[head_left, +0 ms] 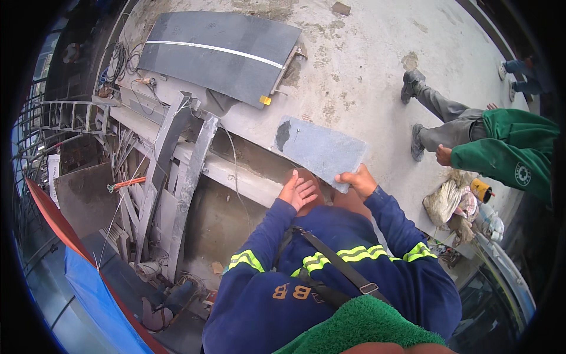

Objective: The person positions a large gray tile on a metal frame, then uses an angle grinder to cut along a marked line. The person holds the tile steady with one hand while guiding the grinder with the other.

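Note:
My right hand (361, 180) grips the near right end of a pale grey rectangular slab (321, 150), which has a dark patch near its far left end. My left hand (298, 190) is open just below the slab's near edge, palm turned up and fingers apart, with nothing in it. Part of my bare legs shows behind the hands, below the slab.
A large dark grey panel (215, 41) lies behind, left. Long beams (200, 159) cross a recessed step beside stacked boards, cables and a ladder (71, 106). A co-worker in green (501, 153) stands at right, near sacks and a yellow bucket (480, 189). Another person's legs (516, 68) show beyond.

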Demonstrator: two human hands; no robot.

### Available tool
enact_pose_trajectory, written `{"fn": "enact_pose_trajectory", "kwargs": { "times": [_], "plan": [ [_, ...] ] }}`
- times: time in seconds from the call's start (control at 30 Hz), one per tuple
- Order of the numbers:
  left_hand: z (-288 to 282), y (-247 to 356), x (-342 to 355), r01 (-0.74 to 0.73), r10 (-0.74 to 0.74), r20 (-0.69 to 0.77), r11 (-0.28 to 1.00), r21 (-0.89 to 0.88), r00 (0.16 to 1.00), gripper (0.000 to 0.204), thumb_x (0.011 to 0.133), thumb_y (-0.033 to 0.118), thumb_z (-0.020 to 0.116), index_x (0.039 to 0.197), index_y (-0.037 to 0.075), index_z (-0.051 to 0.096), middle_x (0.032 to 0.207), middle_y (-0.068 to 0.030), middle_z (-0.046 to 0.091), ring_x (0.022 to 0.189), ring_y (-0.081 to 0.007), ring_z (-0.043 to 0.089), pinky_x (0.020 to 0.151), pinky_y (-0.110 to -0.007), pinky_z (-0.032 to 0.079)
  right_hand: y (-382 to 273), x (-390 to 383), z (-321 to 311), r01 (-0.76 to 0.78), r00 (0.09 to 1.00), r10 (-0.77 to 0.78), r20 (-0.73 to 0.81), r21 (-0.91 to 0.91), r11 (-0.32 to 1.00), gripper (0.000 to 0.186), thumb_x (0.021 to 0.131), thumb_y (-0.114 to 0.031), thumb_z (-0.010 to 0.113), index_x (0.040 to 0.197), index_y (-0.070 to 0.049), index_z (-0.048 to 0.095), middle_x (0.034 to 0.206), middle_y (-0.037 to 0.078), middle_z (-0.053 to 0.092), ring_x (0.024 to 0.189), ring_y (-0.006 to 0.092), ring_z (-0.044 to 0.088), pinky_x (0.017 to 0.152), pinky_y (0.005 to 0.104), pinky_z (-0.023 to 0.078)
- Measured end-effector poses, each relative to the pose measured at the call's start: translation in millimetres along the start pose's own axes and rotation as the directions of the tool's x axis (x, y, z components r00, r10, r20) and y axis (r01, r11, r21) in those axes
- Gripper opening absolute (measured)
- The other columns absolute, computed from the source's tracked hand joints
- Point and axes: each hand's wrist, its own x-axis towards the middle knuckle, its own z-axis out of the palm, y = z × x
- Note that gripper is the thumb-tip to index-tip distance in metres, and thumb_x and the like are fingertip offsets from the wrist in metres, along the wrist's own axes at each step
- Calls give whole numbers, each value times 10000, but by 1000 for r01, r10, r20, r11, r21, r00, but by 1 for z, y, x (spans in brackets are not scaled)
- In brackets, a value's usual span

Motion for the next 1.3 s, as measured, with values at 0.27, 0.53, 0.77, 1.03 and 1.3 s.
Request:
{"fn": "enact_pose_trajectory", "kwargs": {
  "times": [0.27, 0.53, 0.77, 1.03, 1.3],
  "plan": [
    [63, 114, 54, -416, 413, -127, 752, -511, 902, 978, 950, 564, 762, 1646, 65, 291, 1641, -177, 396, 1504, -372, 418, 1244, -559, 342, -152, 125, 35, -130, 936, 170, 309, -147, 981, 716, 811, -142, 803, 1457, 34, 548, 1309, 152, 684, 1206, 274, 649, 1076, 418, 491],
    [93, 224, 140, -480, 491, -192, 569, -668, 850, 765, 905, 221, 812, 1561, 95, 441, 1535, -116, 544, 1420, -350, 513, 1210, -547, 399, -269, 283, 62, -179, 831, 393, 393, -481, 858, 753, 843, -184, 811, 1509, 33, 533, 1389, 187, 666, 1291, 300, 616, 1138, 435, 445],
    [109, 269, 214, -510, 413, -356, 364, -779, 838, 610, 915, 174, 798, 1457, 97, 529, 1466, -123, 580, 1373, -345, 540, 1204, -569, 399, -335, 454, 27, -394, 712, 626, 318, -558, 731, 782, 1034, -590, 661, 1501, 18, 506, 1397, 174, 654, 1227, 293, 684, 1048, 437, 567],
    [173, 295, 303, -697, 284, -659, 49, -716, 697, 610, 953, 201, 787, 1478, 85, 499, 1477, -109, 559, 1399, -316, 517, 1209, -572, 406, -359, 748, -42, -502, 849, 490, -198, -594, 629, 683, 1026, -583, 670, 1415, -27, 592, 1348, 200, 680, 1217, 346, 680, 1067, 469, 551],
    [226, 315, 431, -777, -25, -780, -112, -619, 625, 612, 977, 200, 780, 1508, 104, 492, 1525, -86, 558, 1440, -286, 510, 1202, -551, 424, -279, 915, -61, -683, 721, 557, -412, -284, 673, 815, 1047, -654, 568, 1559, -33, 443, 1603, 282, 441, 1477, 427, 461, 1200, 525, 436]
  ]
}}
